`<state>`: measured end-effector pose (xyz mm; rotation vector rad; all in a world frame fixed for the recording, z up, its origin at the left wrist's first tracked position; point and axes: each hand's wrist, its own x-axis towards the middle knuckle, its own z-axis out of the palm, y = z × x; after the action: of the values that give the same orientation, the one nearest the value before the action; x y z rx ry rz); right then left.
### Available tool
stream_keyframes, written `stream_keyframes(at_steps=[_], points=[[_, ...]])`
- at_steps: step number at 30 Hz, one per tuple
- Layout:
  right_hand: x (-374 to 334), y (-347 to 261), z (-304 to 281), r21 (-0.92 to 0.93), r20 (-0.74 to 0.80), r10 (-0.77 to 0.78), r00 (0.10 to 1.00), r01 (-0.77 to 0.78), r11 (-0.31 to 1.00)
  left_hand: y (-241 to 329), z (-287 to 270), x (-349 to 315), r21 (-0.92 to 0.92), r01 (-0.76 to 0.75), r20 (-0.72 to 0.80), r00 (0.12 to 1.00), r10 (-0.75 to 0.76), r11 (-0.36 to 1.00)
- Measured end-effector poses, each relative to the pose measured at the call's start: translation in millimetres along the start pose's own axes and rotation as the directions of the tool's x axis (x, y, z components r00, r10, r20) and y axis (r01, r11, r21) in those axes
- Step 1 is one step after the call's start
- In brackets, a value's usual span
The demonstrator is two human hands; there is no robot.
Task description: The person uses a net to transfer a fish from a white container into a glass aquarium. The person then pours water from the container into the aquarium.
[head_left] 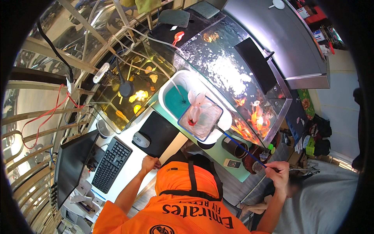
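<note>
My right hand [278, 173] is closed around the end of the long blue handle of a fish net [217, 124]. The net's square frame lies over the right part of a white tub [163, 97] holding blue-green water. A pale goldfish [193, 111] with long whitish fins and a red patch lies in the mesh. Fingers curled, my left hand [151, 163] rests at the desk's near edge, just below a black mouse pad [165, 134]. No object shows in it. A grey mouse [141, 139] lies on the pad.
A glass tank [128, 89] of yellowish water with fish stands left of the tub. To its right is a large, brightly lit tank [269, 128] with orange fish. Nearby are a keyboard [112, 164], a monitor [74, 167], a remote [232, 163] and a dark cup [233, 147]. Another person [269, 197] is at lower right.
</note>
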<state>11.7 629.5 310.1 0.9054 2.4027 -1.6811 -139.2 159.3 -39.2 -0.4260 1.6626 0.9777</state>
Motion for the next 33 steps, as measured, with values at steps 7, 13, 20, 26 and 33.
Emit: stream_keyframes(at_steps=[7,13,20,26,33], points=[[-3.6,-15.1,-3.8,-0.005,-0.022,-0.087,0.996,0.087,0.996,1.6,-0.5,-0.8,-0.010,-0.004,0.007,1.000,0.004,1.000],[-6.2,-20.7,-6.7,0.000,-0.041,-0.086,0.995,0.086,0.996,1.3,-0.2,-0.7,-0.009,-0.006,0.003,1.000,0.006,1.000],[-7.4,-21.5,-5.5,0.034,-0.047,-0.128,0.991,0.130,0.991,3.9,-0.6,-4.9,0.002,-0.029,0.000,1.000,0.029,1.000],[-9.6,-18.6,-5.5,0.041,-0.042,-0.130,0.991,0.132,0.990,3.2,-0.6,-4.2,0.007,-0.018,-0.004,1.000,0.018,1.000],[-12.3,-11.5,-7.6,0.075,-0.043,-0.153,0.987,0.156,0.985,-0.3,0.1,-1.8,-0.009,-0.023,0.000,1.000,0.023,1.000]])
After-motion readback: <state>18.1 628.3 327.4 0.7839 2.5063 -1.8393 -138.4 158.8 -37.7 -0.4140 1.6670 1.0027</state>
